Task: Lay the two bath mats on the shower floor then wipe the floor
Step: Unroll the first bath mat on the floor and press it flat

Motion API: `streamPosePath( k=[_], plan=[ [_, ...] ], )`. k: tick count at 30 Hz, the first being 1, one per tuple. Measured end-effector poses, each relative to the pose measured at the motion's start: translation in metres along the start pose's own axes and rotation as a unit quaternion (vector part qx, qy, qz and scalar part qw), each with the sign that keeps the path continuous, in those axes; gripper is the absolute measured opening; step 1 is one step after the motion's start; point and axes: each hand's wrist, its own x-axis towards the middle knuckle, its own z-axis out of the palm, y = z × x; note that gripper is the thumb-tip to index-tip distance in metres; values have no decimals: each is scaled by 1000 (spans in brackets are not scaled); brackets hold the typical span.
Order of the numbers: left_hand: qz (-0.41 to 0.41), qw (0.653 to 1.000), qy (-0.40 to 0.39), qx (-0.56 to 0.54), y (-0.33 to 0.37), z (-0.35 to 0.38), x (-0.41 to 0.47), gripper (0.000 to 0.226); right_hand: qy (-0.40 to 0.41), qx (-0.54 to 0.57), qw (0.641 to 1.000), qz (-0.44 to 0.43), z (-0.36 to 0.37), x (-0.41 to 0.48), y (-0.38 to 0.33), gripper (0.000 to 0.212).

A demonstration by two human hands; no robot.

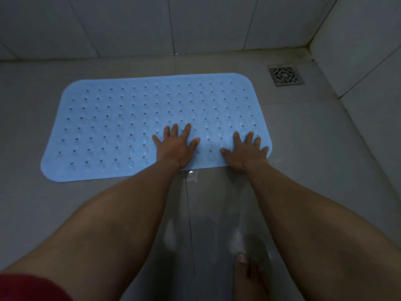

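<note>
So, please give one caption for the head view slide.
Left hand and right hand press a blue bath mat flat on the shower floor, near the drain.

blue bath mat (121, 127) | perforated, rounded corners | spread flat, lengthwise left-right | on grey tiled shower floor (314, 148)

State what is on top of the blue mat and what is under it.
On the mat, the left hand and right hand press flat. Under it is the floor, hidden where covered.

Tiled shower stall (217, 22), floor drain (286, 75)
</note>
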Motion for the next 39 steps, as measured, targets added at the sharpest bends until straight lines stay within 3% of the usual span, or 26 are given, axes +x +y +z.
streamPosePath(
  k=[3, 10, 20, 25, 28, 39],
  plan=[
    [2, 999, 40, -7, -26, -12, 8, 62, 58, 16, 997, -47, -3, 6, -29, 79],
    [-73, 996, 32, -39, -121, -45, 32, 62, 65, -8, 988, -138, -19, 40, -120, 72],
    [-150, 988, 44, 7, -252, -68, 86, 68, 95, -55, 971, -211, -18, 105, -228, 71],
    [-118, 990, 74, 3, -278, -73, 122, 72, 93, -77, 957, -264, -23, 137, -288, 72],
    [-95, 994, 49, -19, -289, -74, 137, 70, 93, -88, 958, -258, -18, 150, -317, 71],
    [-109, 992, 64, -8, -295, -63, 141, 70, 157, -42, 961, -223, 4, 153, -335, 73]
  ],
)
